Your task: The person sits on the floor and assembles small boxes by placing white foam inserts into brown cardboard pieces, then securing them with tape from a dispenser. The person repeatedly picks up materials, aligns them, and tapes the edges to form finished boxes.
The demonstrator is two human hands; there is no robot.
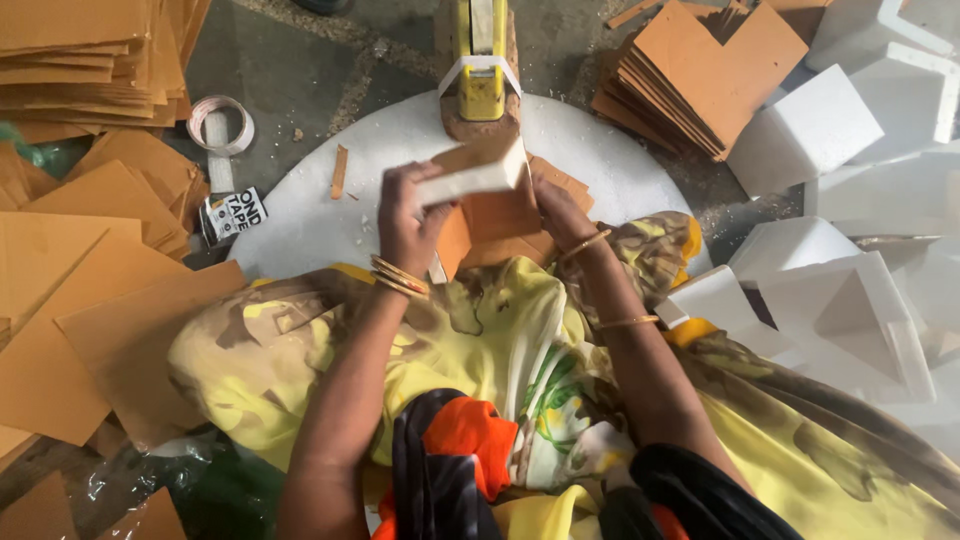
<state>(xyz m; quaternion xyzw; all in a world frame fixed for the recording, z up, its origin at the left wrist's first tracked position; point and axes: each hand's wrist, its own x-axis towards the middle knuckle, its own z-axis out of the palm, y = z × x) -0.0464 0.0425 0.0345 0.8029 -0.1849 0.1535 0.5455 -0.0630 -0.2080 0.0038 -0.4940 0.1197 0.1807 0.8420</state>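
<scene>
1. Our left hand [408, 218]: raised over the lap, wrist bent, fingers curled and clamped on the left end of a white rectangular foam block [470, 180]; gold bangles [398, 278] sit at the wrist.
2. Our right hand [560, 208]: raised opposite, fingers closed against the right end of the same foam block and the brown cardboard piece [497, 215] folded around and beneath it; thin bangles ring the forearm.
3. Foam block with cardboard: held between both hands, above the near edge of the round white foam board [330, 215] and just in front of the yellow tape dispenser [481, 62].
4. Yellow tape dispenser: upright on a brown block at the far edge of the white board, directly beyond the hands.
5. Yellow patterned cloth [500, 340]: spread across the lap under both forearms.
6. Flat brown cardboard sheets [90, 290]: scattered in layers at the left, with a taller stack [80, 50] at the upper left.
7. Roll of clear tape [220, 122]: on the grey floor, left of the board, beside a small printed label.
8. Stack of cut brown cardboard blanks [690, 80]: upper right, leaning beside the board.
9. White foam corner pieces [850, 300]: heaped along the right side, close to our right elbow.
10. Small brown cardboard strip [340, 172]: lying on the board, left of the hands.
</scene>
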